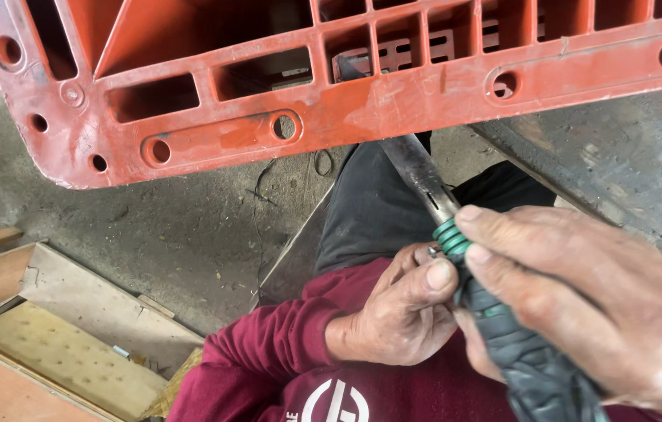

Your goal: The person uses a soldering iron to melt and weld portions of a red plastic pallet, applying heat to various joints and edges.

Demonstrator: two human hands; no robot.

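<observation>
The rod (pixel 422 173), a dark metal shaft, runs down from behind the red crate (pixel 393 101) toward the person's lap; everything else is placed from it. At the rod's lower end sits a green coil (pixel 450 237), a ribbed spring-like ring, wrapped around the shaft and touching the top of a black rubber sleeve (pixel 530 359) that covers the rod from there downward.

The right hand (pixel 581 301) is clenched around the sleeve just below the coil, its fingertips (pixel 478 220) lying over the coil and the bare metal beside it; the left hand (pixel 401 312) comes in from the other side of the rod, its thumb (pixel 436 273) pressed at the coil's lower edge, fingers curled in a pinch; something small and metallic shows at the fingertips, too small to tell what.

Judging from how things lie: the coil is already on the rod and the sleeve already pulled over the lower part, so the fitting looks well along; what seems left is seating the coil against the sleeve's mouth, since bare shaft shows above it and the join is hidden under the fingers; whether it is fully home I cannot tell.

Away from the rod, on the left-hand side, wooden boards (pixel 65 344) lie on the concrete floor (pixel 190 234); below the rod, a maroon sweatshirt (pixel 284 375) and dark trousers (pixel 370 211).
</observation>
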